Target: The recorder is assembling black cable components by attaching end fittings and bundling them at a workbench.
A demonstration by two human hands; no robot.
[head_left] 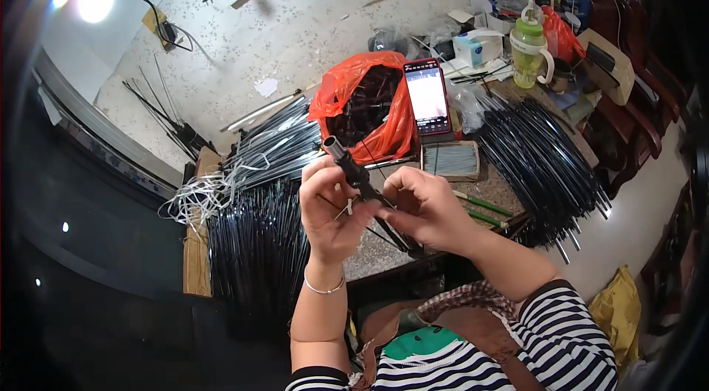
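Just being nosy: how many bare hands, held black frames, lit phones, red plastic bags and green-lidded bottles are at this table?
Bare hands: 2 (left hand, right hand)
Held black frame: 1
Lit phone: 1
Red plastic bags: 2 (large one, small one)
Green-lidded bottle: 1
Total: 7

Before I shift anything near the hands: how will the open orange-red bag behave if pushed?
The orange-red bag should probably crumple, since its rim is thin, wrinkled plastic. The dark parts inside likely give it some weight, and could spill through its wide mouth.
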